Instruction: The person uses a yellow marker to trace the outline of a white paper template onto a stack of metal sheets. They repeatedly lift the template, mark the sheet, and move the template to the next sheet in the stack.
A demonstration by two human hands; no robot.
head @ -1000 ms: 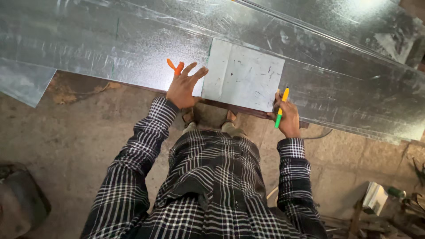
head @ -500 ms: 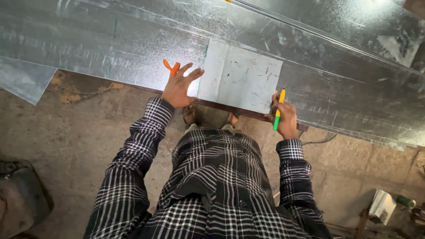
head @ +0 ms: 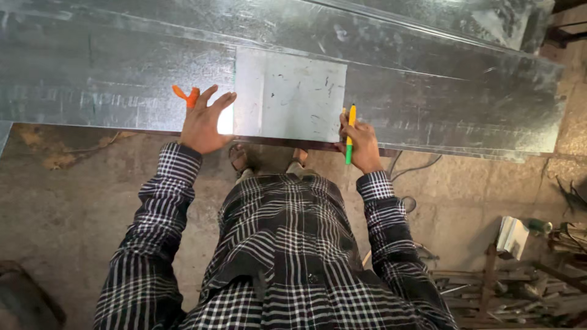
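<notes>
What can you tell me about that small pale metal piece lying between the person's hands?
The small rectangular plate looks like thin galvanized sheet metal, paler and duller than the long sheet it lies flat on, with dark scuffs. Its near edge sits about flush with the long sheet's front edge. The left hand presses by its left edge; the right hand, holding a yellow-green marker, rests at its lower right corner.

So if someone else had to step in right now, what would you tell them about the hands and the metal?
Left hand: flat, fingers spread, pressing the big metal sheet beside the small metal piece; orange-handled tool lies just past its fingertips.
Right hand: grip closed on the yellow-and-green marker, at the small piece's right edge.
Done: small piece laid flat on the big sheet.
Left: no drawn outline is visible around it yet.
</notes>
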